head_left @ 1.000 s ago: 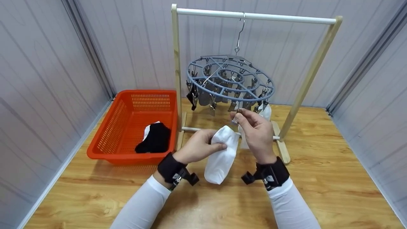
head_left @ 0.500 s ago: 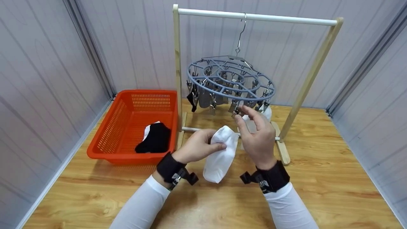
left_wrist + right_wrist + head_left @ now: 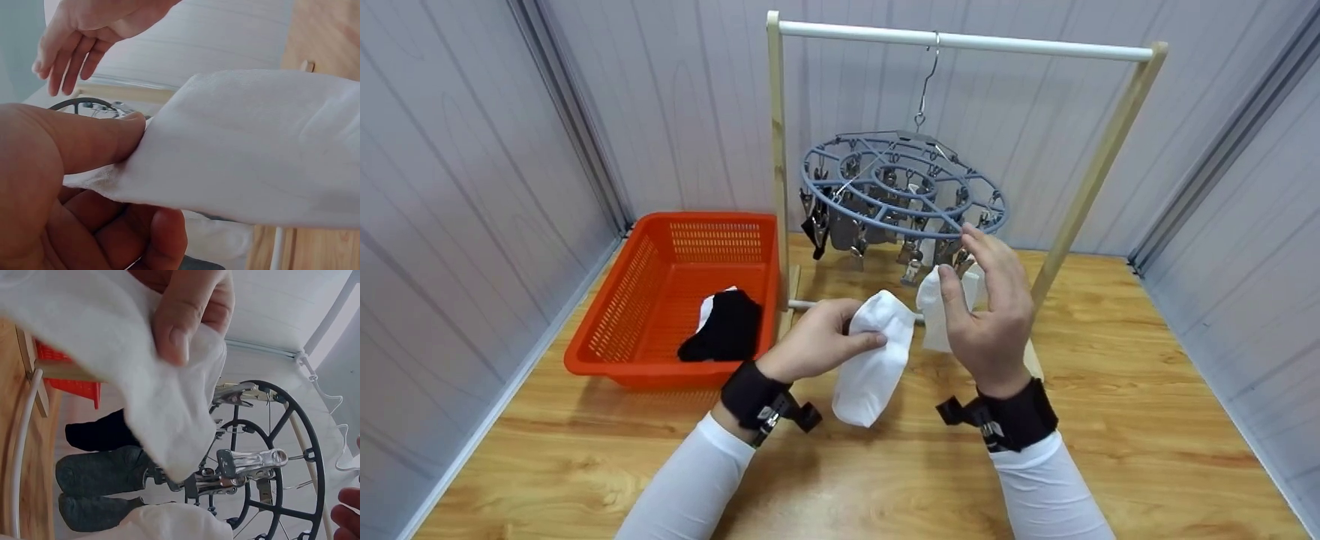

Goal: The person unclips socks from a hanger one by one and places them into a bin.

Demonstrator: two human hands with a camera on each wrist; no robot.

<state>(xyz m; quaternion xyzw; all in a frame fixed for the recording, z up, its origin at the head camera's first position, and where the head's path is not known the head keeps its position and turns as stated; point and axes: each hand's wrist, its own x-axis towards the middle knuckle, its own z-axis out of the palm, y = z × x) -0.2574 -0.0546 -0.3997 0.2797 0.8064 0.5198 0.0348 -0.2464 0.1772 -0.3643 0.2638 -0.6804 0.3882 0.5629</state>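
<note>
My left hand (image 3: 821, 341) pinches a white sock (image 3: 874, 375) near its upper end, thumb on the front and fingers behind. The sock hangs down at a slant in front of the rack. My right hand (image 3: 990, 315) is raised to the right of it, its fingers extended and holding nothing, close to the front right rim of a round blue-grey clip hanger (image 3: 877, 223). Metal clips (image 3: 253, 461) dangle from the hanger. Another white sock (image 3: 936, 319) hangs just beyond the right hand, which hides part of it.
An orange basket (image 3: 656, 367) at left holds a black sock (image 3: 727, 326) over something white. The hanger hooks onto the white bar (image 3: 855, 31) of a wooden stand. Grey socks (image 3: 101, 469) and a black sock (image 3: 101, 432) hang from it.
My right hand has released a metal clip at the hanger's front, spread its fingers and moved to the right. The left hand has shifted slightly left with the white sock.
</note>
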